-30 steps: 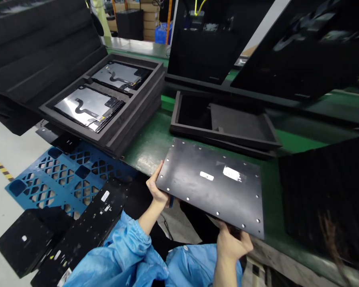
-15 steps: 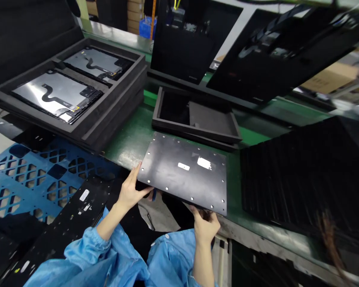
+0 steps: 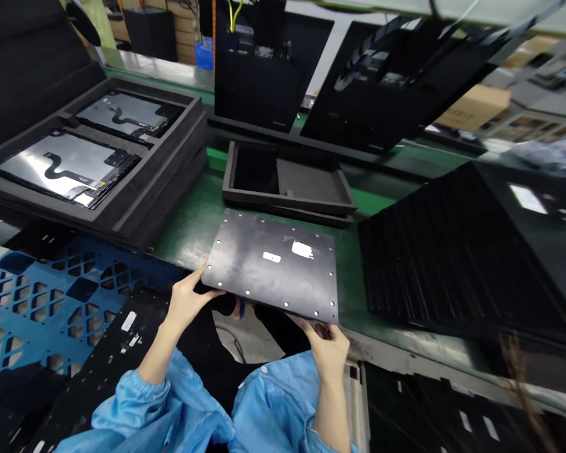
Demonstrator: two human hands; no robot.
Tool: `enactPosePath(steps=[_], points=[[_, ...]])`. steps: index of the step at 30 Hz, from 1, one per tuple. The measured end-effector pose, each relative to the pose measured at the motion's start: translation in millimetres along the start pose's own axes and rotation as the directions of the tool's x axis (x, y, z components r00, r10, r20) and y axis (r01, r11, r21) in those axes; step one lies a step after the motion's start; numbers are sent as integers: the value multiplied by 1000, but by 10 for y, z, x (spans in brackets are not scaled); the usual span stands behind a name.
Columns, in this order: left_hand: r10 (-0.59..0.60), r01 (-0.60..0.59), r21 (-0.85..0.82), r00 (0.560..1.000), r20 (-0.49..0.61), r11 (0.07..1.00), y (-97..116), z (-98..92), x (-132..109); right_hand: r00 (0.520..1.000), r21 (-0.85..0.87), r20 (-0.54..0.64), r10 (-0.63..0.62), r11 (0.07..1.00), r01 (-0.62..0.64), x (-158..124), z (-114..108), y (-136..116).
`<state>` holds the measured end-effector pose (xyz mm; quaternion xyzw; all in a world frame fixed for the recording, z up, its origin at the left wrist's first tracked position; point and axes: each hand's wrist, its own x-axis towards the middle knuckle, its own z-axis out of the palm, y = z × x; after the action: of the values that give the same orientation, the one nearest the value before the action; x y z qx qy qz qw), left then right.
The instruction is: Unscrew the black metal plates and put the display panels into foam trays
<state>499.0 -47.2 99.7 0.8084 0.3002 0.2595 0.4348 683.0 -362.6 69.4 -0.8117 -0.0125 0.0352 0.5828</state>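
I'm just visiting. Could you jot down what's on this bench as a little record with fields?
Held item: black plate, two white labels on top, near edge overhanging the green bench
Left hand: grips its near left corner
Right hand: grips its near right corner
Behind it: empty foam tray
To the left: foam tray with two panels
To the right: stack of black sheets

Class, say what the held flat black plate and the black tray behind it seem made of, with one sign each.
Flat black rectangular plate: perhaps coated metal or rigid composite; matte, scuffed, no sag, bright studs along edges. Black two-compartment tray: likely foam; thick dull walls, no shine.
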Motion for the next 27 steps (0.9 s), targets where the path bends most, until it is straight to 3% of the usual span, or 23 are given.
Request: enactPosePath(steps=[3,6,10,15,24,27], points=[[-12,15,85,999,-38,996,63,-3,-41,999,-10,42,-17,1000,17,-5,-82,-54],[-43,65,173,991,-129,983,116,48,-116,999,-29,33,24,999,-23,-49,-28,-33],[-101,122,109,978,-181,987,81,95,-137,998,-64,-35,43,997,-45,-119,99,72],[-136,132,-36,976,-170,991,-102,91,-71,997,-42,-61,50,998,-52,-104,127,127],[-99,95,-34,983,-154,995,-198,76,-70,998,15,49,50,999,-50,-1,30,123],[-113,99,-114,985,-129,989,-226,102,-94,999,-14,13,30,999,-30,-51,46,63]])
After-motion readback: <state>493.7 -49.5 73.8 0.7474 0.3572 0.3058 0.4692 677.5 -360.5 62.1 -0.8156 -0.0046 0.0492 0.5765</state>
